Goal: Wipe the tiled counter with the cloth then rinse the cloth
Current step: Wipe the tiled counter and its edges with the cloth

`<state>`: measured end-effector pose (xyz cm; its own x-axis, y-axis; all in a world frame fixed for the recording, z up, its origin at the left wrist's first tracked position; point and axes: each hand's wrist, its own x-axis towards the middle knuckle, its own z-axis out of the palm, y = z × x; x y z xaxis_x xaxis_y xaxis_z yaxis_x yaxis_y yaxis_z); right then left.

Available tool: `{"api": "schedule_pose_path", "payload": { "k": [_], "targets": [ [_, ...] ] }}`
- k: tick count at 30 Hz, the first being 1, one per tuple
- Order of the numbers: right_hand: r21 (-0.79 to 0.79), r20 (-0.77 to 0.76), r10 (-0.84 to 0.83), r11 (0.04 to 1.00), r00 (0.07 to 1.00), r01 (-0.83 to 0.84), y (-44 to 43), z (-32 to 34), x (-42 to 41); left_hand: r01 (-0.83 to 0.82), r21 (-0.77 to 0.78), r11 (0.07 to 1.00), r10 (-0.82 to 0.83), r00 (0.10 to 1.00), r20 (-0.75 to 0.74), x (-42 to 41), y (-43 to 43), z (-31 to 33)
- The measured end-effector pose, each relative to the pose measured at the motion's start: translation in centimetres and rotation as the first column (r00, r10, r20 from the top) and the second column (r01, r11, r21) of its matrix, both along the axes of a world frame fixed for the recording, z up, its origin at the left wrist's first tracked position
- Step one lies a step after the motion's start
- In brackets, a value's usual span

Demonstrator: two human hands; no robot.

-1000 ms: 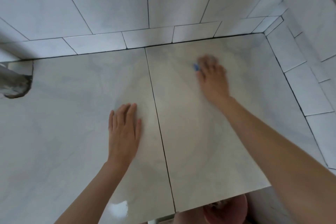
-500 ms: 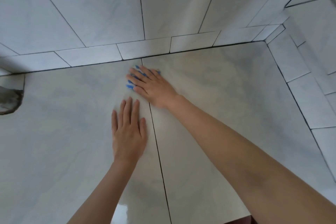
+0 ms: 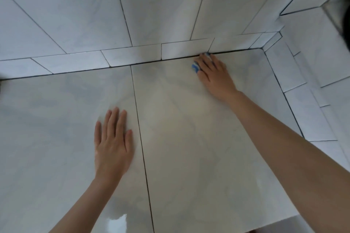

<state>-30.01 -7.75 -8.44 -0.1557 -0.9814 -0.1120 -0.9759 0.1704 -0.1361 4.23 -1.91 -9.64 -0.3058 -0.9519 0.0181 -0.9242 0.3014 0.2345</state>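
Observation:
The tiled counter (image 3: pixel 189 147) is pale glossy marble-look tile with a dark grout line running front to back. My right hand (image 3: pixel 214 75) lies flat over a blue cloth (image 3: pixel 195 67) and presses it down at the counter's back edge, right against the wall skirting tiles. Only small blue bits of the cloth show by the fingers; the rest is hidden under the hand. My left hand (image 3: pixel 113 138) rests flat with straight fingers on the left tile, just left of the grout line.
The tiled back wall (image 3: pixel 151 5) rises behind the counter and a tiled side wall (image 3: pixel 312 81) closes it on the right. The counter's front edge (image 3: pixel 265 225) shows at the lower right. A dark object (image 3: pixel 345 24) sits at the far right edge.
My right hand has swept the cloth from the grout line near my left hand to the right and back against the wall. The left hand stays flat in place.

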Motion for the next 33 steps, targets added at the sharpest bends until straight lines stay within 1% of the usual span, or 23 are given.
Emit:
{"api": "schedule_pose_path", "payload": {
  "k": [2,4,7,9,12,15,19,21,24,27,28,29,31,32,33],
  "targets": [
    [-0.005,0.004,-0.094,0.996,0.996,0.094,0.7,-0.1,-2.2,-0.003,0.009,1.000,0.003,1.000,0.005,0.0,0.0,0.0],
    [0.009,-0.029,-0.187,0.982,0.982,0.187,1.4,0.1,-4.7,-0.007,0.013,1.000,0.007,1.000,0.011,0.0,0.0,0.0],
    [0.028,-0.085,-0.266,0.963,0.960,0.269,2.6,0.1,-8.3,-0.012,0.015,1.000,0.012,1.000,0.008,-0.1,0.0,0.1],
    [0.036,-0.062,-0.329,0.943,0.942,0.331,3.1,0.1,-10.2,-0.018,0.014,1.000,0.018,1.000,0.002,-0.2,0.0,0.2],
    [0.062,-0.065,-0.325,0.942,0.944,0.329,3.4,-1.0,-12.8,-0.020,0.017,1.000,0.020,1.000,0.000,-0.4,0.1,0.3],
    [0.026,-0.036,-0.363,0.931,0.931,0.364,4.0,-1.5,-13.6,-0.030,0.015,0.999,0.030,1.000,-0.006,-0.5,0.1,0.4],
    [-0.016,-0.038,-0.453,0.892,0.891,0.452,4.5,-1.5,-11.0,-0.036,0.014,0.999,0.036,0.999,-0.011,-0.5,0.1,0.4],
    [-0.024,-0.028,-0.406,0.914,0.913,0.406,5.2,-1.4,-8.0,-0.033,0.016,0.999,0.033,0.999,-0.012,-0.5,0.1,0.4],
    [-0.008,0.023,-0.234,0.972,0.972,0.235,7.3,-1.7,-1.4,-0.031,0.008,0.999,0.031,0.999,-0.013,-0.4,0.2,0.4],
    [-0.144,0.054,-0.045,0.988,0.997,0.053,10.6,-1.8,6.1,-0.027,0.009,1.000,0.027,1.000,-0.012,-0.4,0.2,0.3],
    [-0.167,0.054,0.009,0.986,0.999,0.000,11.7,-1.7,7.9,-0.024,0.007,1.000,0.024,1.000,-0.012,-0.4,0.2,0.2],
    [-0.148,0.064,0.058,0.988,0.996,-0.048,12.8,-1.5,8.9,-0.022,0.009,1.000,0.022,1.000,-0.018,-0.4,0.2,0.2],
    [-0.139,0.039,0.113,0.985,0.993,-0.107,14.4,-1.3,8.1,-0.038,0.038,0.999,0.040,0.998,-0.057,-0.8,0.4,0.3],
    [-0.142,0.013,0.101,0.985,0.995,-0.098,14.8,-1.3,6.5,-0.049,0.061,0.997,0.054,0.995,-0.082,-1.1,0.5,0.5],
    [-0.148,-0.014,0.055,0.987,0.998,-0.056,15.2,-1.2,4.5,-0.048,0.081,0.996,0.056,0.993,-0.103,-1.6,0.7,0.6]
  ]
}}
